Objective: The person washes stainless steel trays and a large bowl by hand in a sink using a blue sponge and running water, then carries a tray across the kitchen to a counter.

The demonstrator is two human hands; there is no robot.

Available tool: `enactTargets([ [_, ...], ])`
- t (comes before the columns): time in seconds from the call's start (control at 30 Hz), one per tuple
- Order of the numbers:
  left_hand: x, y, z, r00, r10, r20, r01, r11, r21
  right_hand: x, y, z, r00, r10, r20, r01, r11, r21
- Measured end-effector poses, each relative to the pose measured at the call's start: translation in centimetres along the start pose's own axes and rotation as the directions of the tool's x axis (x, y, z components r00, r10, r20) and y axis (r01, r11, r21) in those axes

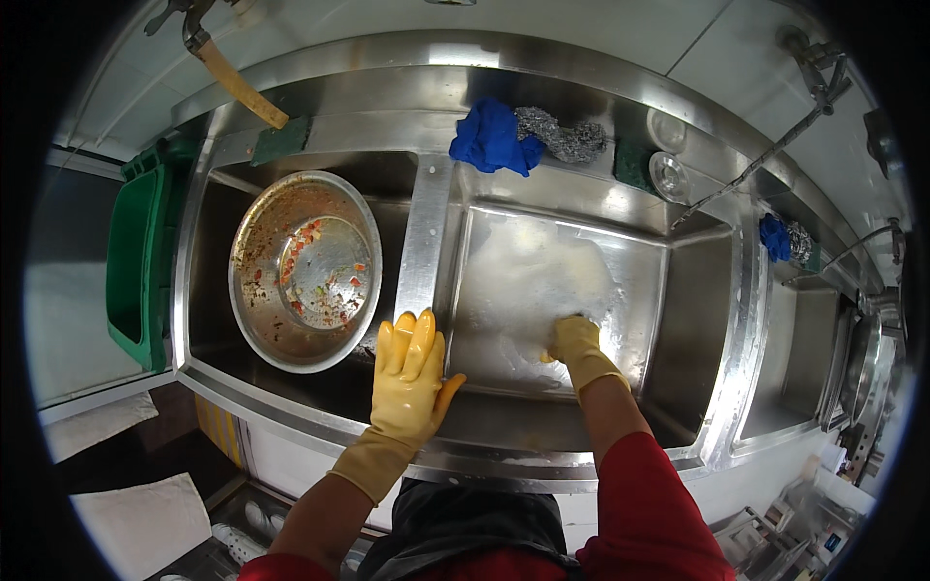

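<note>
My left hand (407,381), in a wet yellow rubber glove, lies palm down over the front of the steel divider (425,250) between two sink basins, thumb apart and holding nothing. Down in the right-hand basin (523,363), my gloved right hand (577,338) touches the floor. Its fingers curl under, so whatever may be inside the grip is hidden. Around that hand, the basin floor is wet with thin cloudy liquid. To the left, a round metal bowl (320,276) tilts in the other basin, with red and green food scraps stuck to its inside.
Behind the right basin sit a blue cloth (490,138), steel wool (563,136), a green scouring pad (632,163) and a clear round lid (668,176). A faucet with a hose (243,83) overhangs the left basin. A green bin (138,254) stands left; a thin pipe (755,160) reaches in from the right.
</note>
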State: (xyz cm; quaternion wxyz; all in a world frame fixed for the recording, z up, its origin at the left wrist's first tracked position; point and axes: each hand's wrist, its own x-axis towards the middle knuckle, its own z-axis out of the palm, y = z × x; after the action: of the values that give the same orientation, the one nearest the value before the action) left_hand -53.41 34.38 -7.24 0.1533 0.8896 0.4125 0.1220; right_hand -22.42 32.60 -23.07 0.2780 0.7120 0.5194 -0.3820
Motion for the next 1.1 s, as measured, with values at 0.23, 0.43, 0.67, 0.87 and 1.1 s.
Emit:
enactTargets([
  [0.23, 0.4, 0.2, -0.2, 1.000, 0.012, -0.025, -0.013, 1.000, -0.015, 3.7, 1.4, 3.0, 0.994, 0.063, 0.088, -0.079, 0.978, 0.192],
  [0.43, 0.5, 0.2, -0.2, 0.999, 0.036, -0.030, -0.035, 0.999, 0.038, 2.5, 1.4, 4.2, 0.999, 0.031, -0.044, -0.012, 0.924, 0.382],
  [0.67, 0.4, 0.2, -0.1, 0.999, 0.037, -0.030, -0.037, 0.999, 0.013, 2.5, 2.2, 5.0, 0.995, -0.021, -0.096, 0.059, 0.911, 0.409],
  [0.87, 0.3, 0.2, 0.0, 0.998, 0.045, -0.033, -0.045, 0.999, 0.025, 3.0, 2.4, 5.1, 0.997, -0.022, -0.069, 0.050, 0.901, 0.431],
  [1.1, 0.4, 0.3, -0.1, 0.999, 0.034, -0.031, -0.033, 0.999, 0.021, 2.4, 2.2, 4.9, 0.996, -0.018, -0.089, 0.056, 0.893, 0.446],
])
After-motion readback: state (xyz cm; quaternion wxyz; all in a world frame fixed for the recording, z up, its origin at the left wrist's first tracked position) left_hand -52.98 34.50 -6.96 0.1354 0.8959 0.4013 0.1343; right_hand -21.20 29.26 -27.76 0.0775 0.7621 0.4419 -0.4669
